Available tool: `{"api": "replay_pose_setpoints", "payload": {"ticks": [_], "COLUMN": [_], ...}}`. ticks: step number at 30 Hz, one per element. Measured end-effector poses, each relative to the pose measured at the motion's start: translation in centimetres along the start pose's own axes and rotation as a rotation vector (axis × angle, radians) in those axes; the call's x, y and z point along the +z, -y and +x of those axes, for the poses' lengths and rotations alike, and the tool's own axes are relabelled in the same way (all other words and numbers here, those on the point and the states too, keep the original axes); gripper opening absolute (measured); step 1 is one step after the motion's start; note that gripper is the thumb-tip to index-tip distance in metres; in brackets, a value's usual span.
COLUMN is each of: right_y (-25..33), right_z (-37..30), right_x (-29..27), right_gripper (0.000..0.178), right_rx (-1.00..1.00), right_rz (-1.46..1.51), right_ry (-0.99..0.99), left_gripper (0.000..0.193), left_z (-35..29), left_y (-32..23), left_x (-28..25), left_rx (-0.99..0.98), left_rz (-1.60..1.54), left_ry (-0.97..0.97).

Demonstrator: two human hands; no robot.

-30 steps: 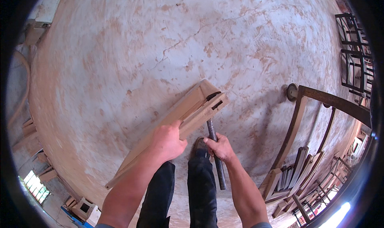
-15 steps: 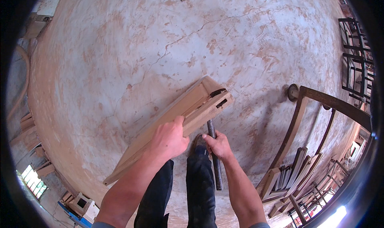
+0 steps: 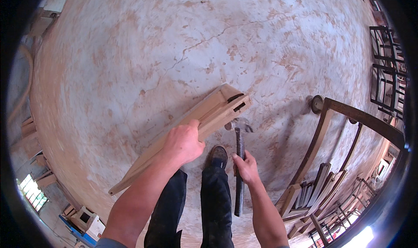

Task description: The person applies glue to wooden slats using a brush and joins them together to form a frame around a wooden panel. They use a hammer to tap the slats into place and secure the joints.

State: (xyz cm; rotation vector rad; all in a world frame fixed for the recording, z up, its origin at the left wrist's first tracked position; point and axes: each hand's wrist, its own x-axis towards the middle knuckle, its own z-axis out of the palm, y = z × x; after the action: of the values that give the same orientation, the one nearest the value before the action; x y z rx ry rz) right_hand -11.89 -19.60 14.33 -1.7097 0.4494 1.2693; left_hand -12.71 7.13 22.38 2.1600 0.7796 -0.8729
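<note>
A long wooden frame [image 3: 213,117], pale brown with a dark slot near its far right end, slants from lower left to upper right in front of me. My left hand [image 3: 183,142] is closed around its near rail, thumb side on top. My right hand [image 3: 246,167] grips a claw hammer [image 3: 239,145] by its dark handle. The metal head lies just right of the frame's far end, a little apart from it, and the handle's end points down toward me. The palm side of my left hand is hidden.
A wheeled cart [image 3: 313,148] with a curved dark bar stands at the right, carrying several wooden strips [image 3: 320,185]. Black metal frames [image 3: 385,69] are stacked at the far right. Boards and a boxy machine [image 3: 85,219] line the left edge. My shoe [image 3: 217,155] is below the wooden frame.
The hammer has come back from the wooden frame, toward me and slightly right, so its head now shows. My left hand keeps its hold on the frame, which has barely shifted.
</note>
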Motion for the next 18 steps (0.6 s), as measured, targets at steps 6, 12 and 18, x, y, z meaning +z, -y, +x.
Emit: {"api": "replay_pose_setpoints", "payload": {"ticks": [6,12,18], "right_y": [2.9,6.9,7.2], "right_z": [-5.3,-10.6,-11.4], "right_x": [-2.7,-3.1,-3.2], "right_gripper": [0.02,0.024,0.033], "right_rx": [-0.007,-0.203,-0.352], "right_rz": [0.387,0.123,-0.361], "right_ry": [0.112,-0.027,-0.081], "left_gripper": [0.033,0.032,0.032], "left_z": [-0.2,0.1,0.0], "left_y": [-0.6,0.4,0.0], "left_x": [0.2,-0.2,0.0], "left_rx": [0.015,0.013,0.018], "left_rz": [0.028,0.027,0.024], "left_ry": [0.007,-0.043,-0.022]}}
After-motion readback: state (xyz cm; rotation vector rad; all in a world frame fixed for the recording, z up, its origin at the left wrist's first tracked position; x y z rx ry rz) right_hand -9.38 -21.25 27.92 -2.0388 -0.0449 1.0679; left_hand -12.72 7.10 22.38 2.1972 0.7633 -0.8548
